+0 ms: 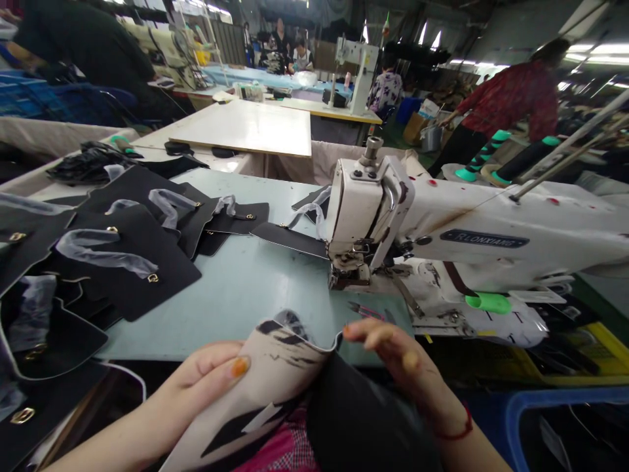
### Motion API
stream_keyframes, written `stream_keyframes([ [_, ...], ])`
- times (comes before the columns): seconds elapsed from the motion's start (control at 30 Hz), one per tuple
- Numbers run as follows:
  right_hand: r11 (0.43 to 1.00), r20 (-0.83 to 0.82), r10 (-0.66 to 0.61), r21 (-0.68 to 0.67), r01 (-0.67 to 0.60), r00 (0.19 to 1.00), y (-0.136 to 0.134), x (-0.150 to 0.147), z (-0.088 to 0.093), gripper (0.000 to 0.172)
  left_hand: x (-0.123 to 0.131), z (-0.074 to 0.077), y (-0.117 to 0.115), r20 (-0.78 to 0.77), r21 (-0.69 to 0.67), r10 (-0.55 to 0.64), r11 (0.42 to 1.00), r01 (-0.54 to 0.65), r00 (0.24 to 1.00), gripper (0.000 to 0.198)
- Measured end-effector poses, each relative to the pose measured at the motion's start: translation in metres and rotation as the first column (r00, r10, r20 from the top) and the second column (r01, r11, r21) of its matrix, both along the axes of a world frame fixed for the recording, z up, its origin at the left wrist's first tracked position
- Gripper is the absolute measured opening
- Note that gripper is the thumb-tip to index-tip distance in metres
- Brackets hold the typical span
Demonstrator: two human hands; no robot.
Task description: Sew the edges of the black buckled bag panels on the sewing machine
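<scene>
In the head view, grips a black-and-cream piece in the left hand, with the thumb pressed on the cream side and most of the fingers hidden behind. Has the right hand by the upper edge of the black side, with fingers loosely bent and one fingertip at or just beside that edge; cannot tell whether pinching it. Wears a red bracelet on the right wrist. Holds the piece in front of the near edge of the bench, with cream to the left, black to the right and dark patches across the cream. Shows pink cloth just below.

Carries on the bench, beyond the right hand, a pair of snips near the base of a white sewing machine. Shows another black panel lying beside the machine head. Shows, to the left, overlapping black panels with straps in clear wrapping and gold-coloured buckles. Includes, behind the machine, green-and-black thread cones and, farther off, a person in a red patterned top. Shows a blue bin at lower right.
</scene>
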State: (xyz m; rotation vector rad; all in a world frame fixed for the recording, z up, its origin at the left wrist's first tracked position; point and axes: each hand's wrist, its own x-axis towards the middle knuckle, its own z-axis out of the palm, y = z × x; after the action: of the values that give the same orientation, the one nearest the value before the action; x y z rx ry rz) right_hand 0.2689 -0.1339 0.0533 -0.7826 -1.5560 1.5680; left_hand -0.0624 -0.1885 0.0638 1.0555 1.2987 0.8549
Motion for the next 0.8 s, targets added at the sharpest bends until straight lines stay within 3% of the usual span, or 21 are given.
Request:
stream_keyframes([
  [0.1,0.974,0.179,0.049,0.209,-0.087,0.983,0.017,-0.023,-0.006,0.044,0.011,-0.006,0.002,0.122,-0.126,0.007,0.992,0.009,0.993,0.044],
  [0.23,0.965,0.319,0.093,0.204,-0.164,0.943,0.015,-0.039,-0.021,0.037,0.015,-0.009,0.006,0.251,-0.232,0.133,0.970,-0.073,0.959,0.039],
  [0.3,0.974,0.351,0.047,0.193,-0.121,0.935,0.008,-0.041,-0.031,0.033,0.014,-0.012,0.009,0.307,-0.213,0.092,0.977,-0.026,0.947,0.029],
  [0.37,0.981,0.364,0.013,0.174,-0.081,0.931,0.003,-0.041,-0.040,0.032,0.011,-0.019,0.012,0.316,-0.098,0.048,0.995,-0.017,0.947,0.029],
  [0.43,0.989,0.361,-0.012,0.140,-0.042,0.932,-0.001,-0.039,-0.046,0.031,0.007,-0.027,0.013,0.266,0.045,0.041,0.997,-0.055,0.963,0.038],
  [0.53,0.995,0.365,-0.042,0.098,0.006,0.930,-0.003,-0.035,-0.050,0.032,0.001,-0.036,0.012,0.132,0.171,0.007,0.985,-0.029,0.991,0.016],
  [0.67,0.995,0.386,-0.052,0.094,0.017,0.921,-0.006,-0.034,-0.048,0.032,0.000,-0.038,0.012,-0.039,0.223,-0.068,0.972,0.075,0.997,0.020],
  [0.8,0.991,0.390,-0.017,0.128,-0.036,0.921,-0.009,-0.039,-0.044,0.032,0.012,-0.037,0.010,-0.115,0.239,-0.006,0.970,0.034,0.993,0.022],
])
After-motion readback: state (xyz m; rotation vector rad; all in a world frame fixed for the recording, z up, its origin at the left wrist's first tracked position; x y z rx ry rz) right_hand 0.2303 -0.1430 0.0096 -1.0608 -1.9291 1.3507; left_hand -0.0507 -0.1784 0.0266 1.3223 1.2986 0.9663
